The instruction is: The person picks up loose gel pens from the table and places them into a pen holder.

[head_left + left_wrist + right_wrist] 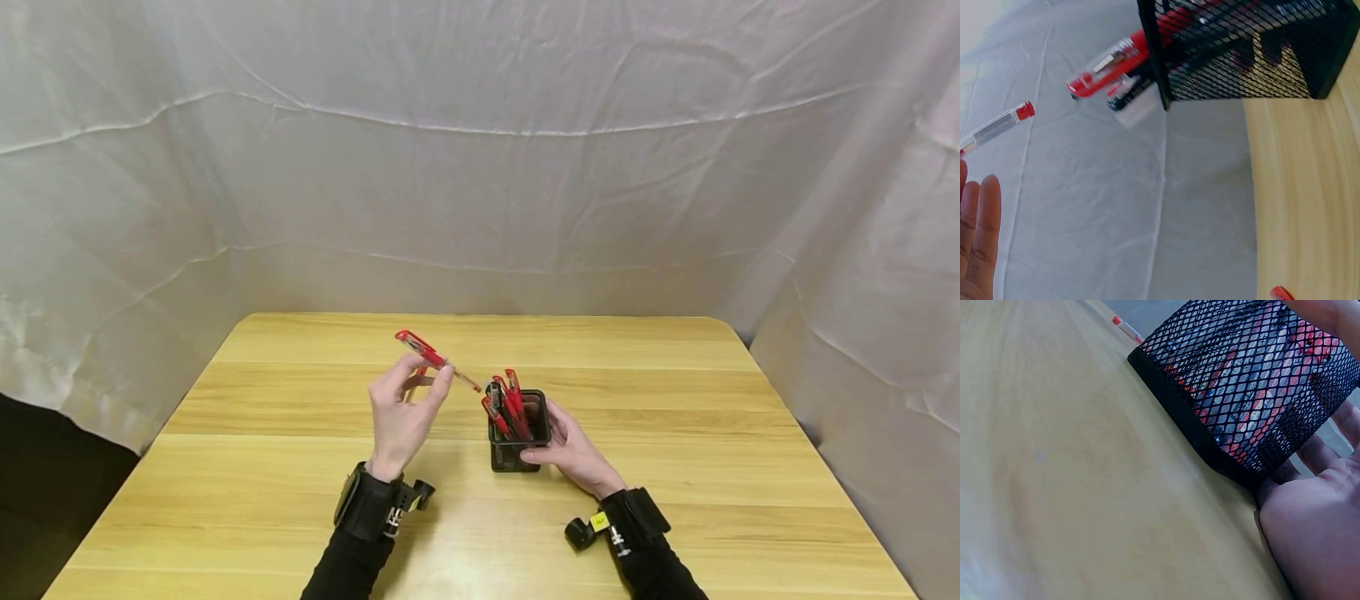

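Note:
My left hand [403,417] pinches a red gel pen [420,346] between thumb and fingers. The pen slants, its red cap end up to the left and its other end near the pens in the holder. In the left wrist view the clear barrel [997,128] of this pen sticks out past the fingers [985,231]. A square black mesh pen holder [514,458] stands on the table, and my right hand [573,454] grips it from the right side. Several red pens [513,400] and a black one [494,396] stand in it, leaning left.
Behind my left hand, partly hidden by it, another red pen [420,372] lies on the wooden table [675,400]. Pale cloth [480,192] hangs around the table's back and sides. Each wrist wears a black strap with a small camera [580,533].

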{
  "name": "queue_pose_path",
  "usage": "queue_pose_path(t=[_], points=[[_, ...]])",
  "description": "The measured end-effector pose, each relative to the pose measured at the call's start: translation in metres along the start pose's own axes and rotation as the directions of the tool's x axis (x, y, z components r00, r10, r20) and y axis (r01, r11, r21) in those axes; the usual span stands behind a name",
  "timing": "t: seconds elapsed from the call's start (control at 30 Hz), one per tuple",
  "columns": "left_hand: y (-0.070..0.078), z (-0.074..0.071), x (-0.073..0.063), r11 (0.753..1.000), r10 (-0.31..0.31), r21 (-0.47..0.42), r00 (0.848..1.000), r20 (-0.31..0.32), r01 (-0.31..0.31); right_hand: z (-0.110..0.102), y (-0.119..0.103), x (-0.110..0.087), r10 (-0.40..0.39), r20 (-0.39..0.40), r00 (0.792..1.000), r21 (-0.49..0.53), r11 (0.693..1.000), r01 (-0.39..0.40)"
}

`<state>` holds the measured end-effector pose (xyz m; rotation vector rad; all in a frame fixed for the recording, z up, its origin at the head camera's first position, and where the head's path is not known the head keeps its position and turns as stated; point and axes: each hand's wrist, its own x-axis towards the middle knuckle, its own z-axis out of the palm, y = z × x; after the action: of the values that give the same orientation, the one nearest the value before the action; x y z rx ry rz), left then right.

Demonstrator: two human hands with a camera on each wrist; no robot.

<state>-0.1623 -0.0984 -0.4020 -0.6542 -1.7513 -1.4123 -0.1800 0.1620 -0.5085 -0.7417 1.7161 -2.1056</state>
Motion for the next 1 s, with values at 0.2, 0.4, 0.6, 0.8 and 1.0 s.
queue_pose_path(t=[0.2, 0.4, 0.6, 0.8, 1.0], points=[[0.008, 0.006, 0.000, 0.999, 0.050, -0.024, 0.997, 0.054, -0.049, -0.001, 0.002, 0.000, 0.011, 0.001, 1.000, -0.003, 1.000, -0.011], [0.014, 0.010, -0.001, 0.998, 0.060, -0.016, 0.988, 0.141, -0.058, -0.001, 0.002, 0.001, 0.007, 0.000, 1.000, -0.003, 1.000, -0.007], [0.019, 0.013, -0.003, 0.999, 0.027, 0.021, 0.978, 0.205, -0.032, -0.001, 0.002, 0.000, 0.004, 0.003, 1.000, 0.002, 1.000, -0.004], [0.020, 0.017, -0.007, 0.994, -0.024, 0.109, 0.962, 0.271, -0.005, -0.002, 0.002, 0.000, 0.010, 0.005, 1.000, -0.011, 1.000, -0.010], [0.020, 0.021, -0.008, 0.983, -0.042, 0.185, 0.941, 0.337, -0.022, 0.000, 0.000, 0.000, 0.024, 0.002, 1.000, -0.005, 1.000, -0.024]])
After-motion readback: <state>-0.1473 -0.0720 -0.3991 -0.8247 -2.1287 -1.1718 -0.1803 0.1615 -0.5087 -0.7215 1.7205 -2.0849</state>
